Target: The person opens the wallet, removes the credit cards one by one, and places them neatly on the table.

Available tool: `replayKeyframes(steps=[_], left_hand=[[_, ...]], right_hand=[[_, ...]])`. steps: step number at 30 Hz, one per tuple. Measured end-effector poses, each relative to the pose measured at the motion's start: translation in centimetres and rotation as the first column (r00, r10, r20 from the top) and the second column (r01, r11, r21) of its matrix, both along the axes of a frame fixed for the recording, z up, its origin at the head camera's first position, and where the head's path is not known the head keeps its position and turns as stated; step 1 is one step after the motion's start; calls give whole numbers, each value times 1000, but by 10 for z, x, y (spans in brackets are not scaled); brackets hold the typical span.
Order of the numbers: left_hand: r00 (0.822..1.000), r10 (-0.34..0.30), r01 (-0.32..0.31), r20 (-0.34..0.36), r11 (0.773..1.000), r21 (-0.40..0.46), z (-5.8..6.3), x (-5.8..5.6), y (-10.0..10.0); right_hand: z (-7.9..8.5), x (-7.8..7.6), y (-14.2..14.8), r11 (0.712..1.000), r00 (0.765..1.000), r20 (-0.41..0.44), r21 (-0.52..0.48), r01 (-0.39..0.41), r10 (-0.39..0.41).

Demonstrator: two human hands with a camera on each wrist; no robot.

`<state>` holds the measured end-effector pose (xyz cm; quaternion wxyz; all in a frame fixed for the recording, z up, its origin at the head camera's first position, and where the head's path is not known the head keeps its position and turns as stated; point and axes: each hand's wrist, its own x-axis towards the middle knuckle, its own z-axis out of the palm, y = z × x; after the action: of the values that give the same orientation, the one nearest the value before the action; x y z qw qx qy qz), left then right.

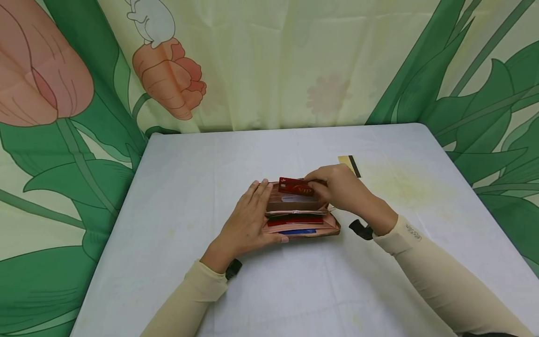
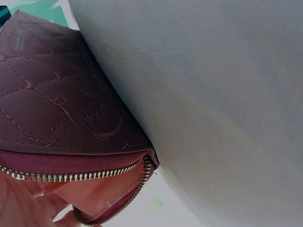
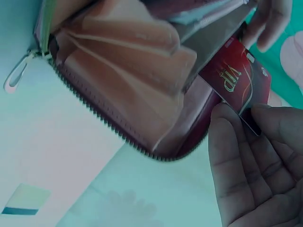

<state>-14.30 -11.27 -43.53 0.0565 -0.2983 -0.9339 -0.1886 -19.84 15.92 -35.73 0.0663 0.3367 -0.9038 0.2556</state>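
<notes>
A dark red quilted zip wallet [image 2: 57,90] stands unzipped on the table, its pink inner pockets upward in the head view. My left hand [image 1: 248,217] holds its left end, thumb at the near side and fingers at the far side. Between thumb and fingers, my right hand [image 1: 343,187] pinches a red VIP card [image 1: 290,186] at the wallet's far side. The card's lower edge is at the slots in the head view; how deep it sits is hidden. A red card [image 1: 294,220] and a blue card [image 1: 298,231] show inside the nearer compartments.
A gold card with a dark stripe [image 1: 346,160] lies on the white-covered table [image 1: 181,187], just beyond my right hand. The wallet's zip pull [image 3: 18,73] hangs loose at one end. A printed curtain [image 1: 269,70] stands behind the table.
</notes>
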Motion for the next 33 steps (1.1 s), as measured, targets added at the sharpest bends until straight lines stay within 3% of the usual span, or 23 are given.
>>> replayKeyframes(steps=[4, 11, 20, 27, 33], left_hand=[[1000, 7, -7, 6, 1000, -21, 0, 0, 0], [1000, 15, -14, 12, 999, -37, 0, -1, 1], [1000, 14, -14, 4, 999, -39, 0, -1, 2], [1000, 10, -10, -1, 999, -37, 2, 0, 2], [1000, 12, -12, 2, 1000, -29, 1, 0, 1]], right_hand=[[4, 0, 8, 999, 999, 32, -49, 14, -12], [6, -2, 22, 990, 996, -31, -111, 83, -87], [7, -4, 41, 960, 975, 98, -180, 213, -198], [10, -6, 56, 911, 933, 211, -236, 339, -292], [10, -11, 70, 860, 871, 311, -228, 457, -381]])
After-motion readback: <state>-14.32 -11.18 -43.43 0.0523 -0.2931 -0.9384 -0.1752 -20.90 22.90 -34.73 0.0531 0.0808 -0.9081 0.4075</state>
